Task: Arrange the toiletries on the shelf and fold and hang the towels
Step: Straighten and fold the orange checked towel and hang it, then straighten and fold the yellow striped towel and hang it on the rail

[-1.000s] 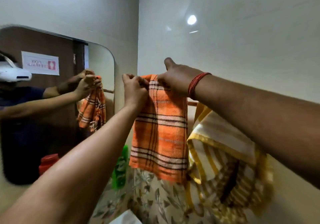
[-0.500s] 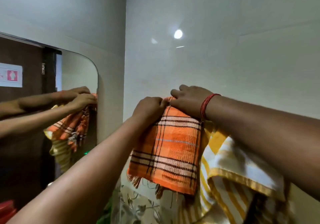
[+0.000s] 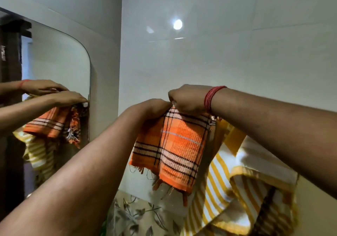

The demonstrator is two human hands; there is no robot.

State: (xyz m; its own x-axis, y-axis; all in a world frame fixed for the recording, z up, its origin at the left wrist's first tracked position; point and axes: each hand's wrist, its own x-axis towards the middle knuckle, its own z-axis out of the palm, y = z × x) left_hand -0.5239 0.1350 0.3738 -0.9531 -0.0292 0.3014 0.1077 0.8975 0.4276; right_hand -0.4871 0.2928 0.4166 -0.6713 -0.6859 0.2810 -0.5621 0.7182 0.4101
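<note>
Both hands grip the top fold of the orange plaid towel point(image 3: 171, 144): left hand point(image 3: 151, 108) and right hand point(image 3: 187, 99) pinch it side by side, probably to settle it evenly over the rail, beside the yellow striped towel point(image 3: 246, 177)

Orange checked towel point(image 3: 175, 144) draped folded, fringe down, just beside yellow striped towel point(image 3: 242, 190) at its right
</note>
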